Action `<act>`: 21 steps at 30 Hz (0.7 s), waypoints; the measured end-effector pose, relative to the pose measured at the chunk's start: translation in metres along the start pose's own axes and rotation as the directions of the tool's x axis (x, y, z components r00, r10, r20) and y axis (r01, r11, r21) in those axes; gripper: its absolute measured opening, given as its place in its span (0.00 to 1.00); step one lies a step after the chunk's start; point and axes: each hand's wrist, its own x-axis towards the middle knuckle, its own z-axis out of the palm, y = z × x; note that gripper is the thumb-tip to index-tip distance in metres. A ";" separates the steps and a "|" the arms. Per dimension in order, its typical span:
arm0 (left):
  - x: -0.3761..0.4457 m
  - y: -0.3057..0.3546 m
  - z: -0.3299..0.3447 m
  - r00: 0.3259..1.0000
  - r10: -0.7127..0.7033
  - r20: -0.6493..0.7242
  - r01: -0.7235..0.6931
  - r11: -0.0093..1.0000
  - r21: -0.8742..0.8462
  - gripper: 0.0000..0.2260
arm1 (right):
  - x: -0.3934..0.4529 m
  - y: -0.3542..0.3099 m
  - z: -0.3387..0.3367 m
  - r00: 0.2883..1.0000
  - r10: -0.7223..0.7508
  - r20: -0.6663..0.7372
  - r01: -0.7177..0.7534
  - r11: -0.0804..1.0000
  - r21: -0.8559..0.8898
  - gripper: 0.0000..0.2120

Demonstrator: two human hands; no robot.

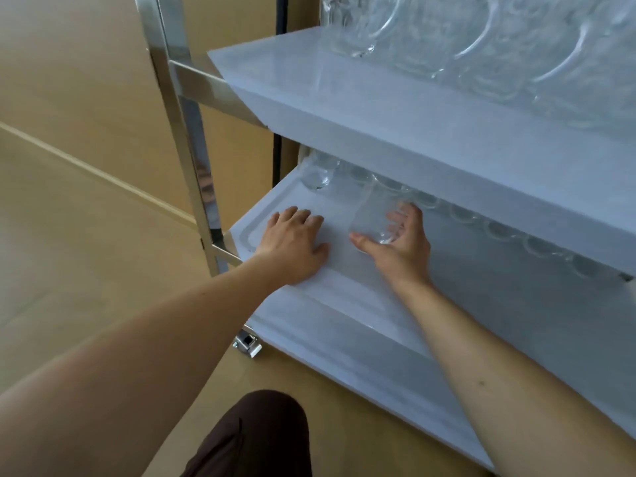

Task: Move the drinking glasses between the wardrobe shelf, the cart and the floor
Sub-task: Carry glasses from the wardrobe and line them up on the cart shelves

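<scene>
On the cart's middle shelf, the right hand holds a clear drinking glass standing on the shelf surface: its thumb reaches across the glass's near left base while the curled fingers wrap the right side. The left hand lies flat just beside it, fingers spread on the shelf. More glasses stand behind, and others on the top shelf.

A caster wheel with a shiny metal bracket stands on the tan floor below the near left corner of the lowest tray. A dark brown trouser knee fills the bottom edge. A pale seam line runs diagonally across the beige surface on the left.
</scene>
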 end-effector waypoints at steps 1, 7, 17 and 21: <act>0.002 -0.001 0.002 1.000 0.008 0.003 -0.008 1.000 -0.004 0.24 | 0.008 0.000 0.003 1.000 -0.015 0.003 0.015 1.000 -0.006 0.43; -0.001 -0.006 0.011 0.999 0.030 -0.036 -0.030 0.999 -0.016 0.28 | 0.050 0.003 0.027 0.997 -0.067 0.036 0.069 0.997 -0.044 0.36; -0.005 0.000 0.015 0.991 0.041 -0.131 -0.035 0.998 0.049 0.19 | 0.092 0.003 0.064 0.992 -0.123 0.023 0.124 0.989 -0.075 0.42; -0.004 0.001 0.015 0.989 0.032 -0.141 -0.026 0.999 0.044 0.19 | 0.100 0.002 0.071 0.994 -0.109 0.012 0.110 0.989 -0.099 0.46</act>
